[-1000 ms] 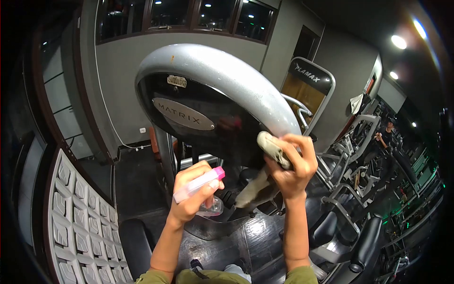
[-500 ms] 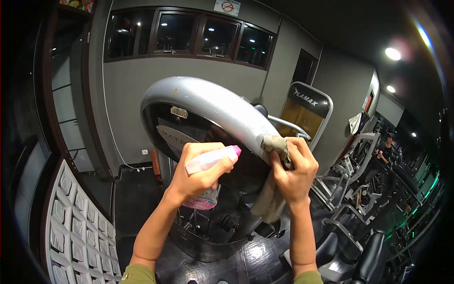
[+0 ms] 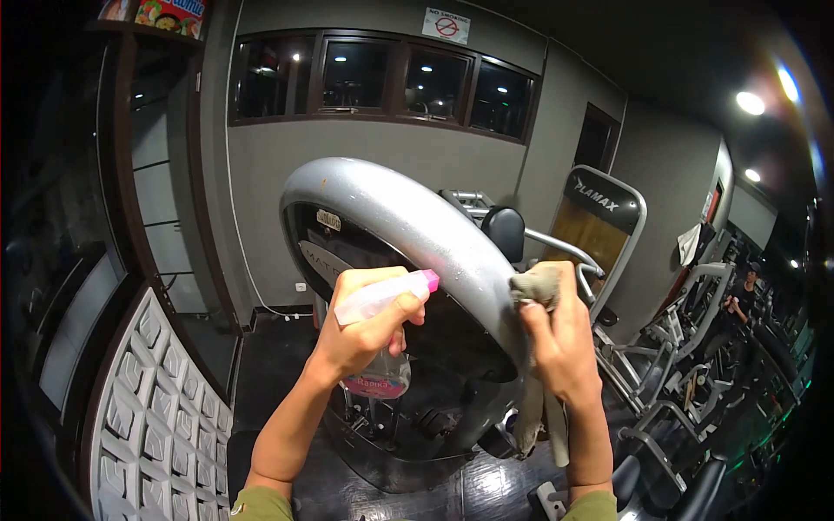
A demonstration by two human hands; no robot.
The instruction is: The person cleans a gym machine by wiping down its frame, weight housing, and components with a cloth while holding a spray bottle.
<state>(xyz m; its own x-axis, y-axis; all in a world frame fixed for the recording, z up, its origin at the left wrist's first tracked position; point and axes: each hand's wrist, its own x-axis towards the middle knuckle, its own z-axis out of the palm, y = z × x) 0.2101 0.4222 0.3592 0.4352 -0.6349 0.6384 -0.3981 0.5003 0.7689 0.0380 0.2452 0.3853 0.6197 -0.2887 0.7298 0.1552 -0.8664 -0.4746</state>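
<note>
My left hand is wrapped around a spray bottle with a white head and a pink nozzle, which points right toward the machine's frame. Below the hand shows the bottle's clear body with a pink label. In my right hand is a bunched grey-green cloth, pressed at the right edge of the curved silver frame. The cloth's loose end hangs down beneath that hand. Small droplets or specks dot the silver surface between the two hands. A dark panel with partly covered lettering fills the frame's inside.
Behind the frame are a black pad and a machine marked PLAMAX. A white patterned panel leans at left. More gym equipment stands at right, with a person beyond it.
The view has shifted, so the room sits farther right and lower. My right hand and the cloth have gone to the frame's right edge. The left hand still grips the bottle.
</note>
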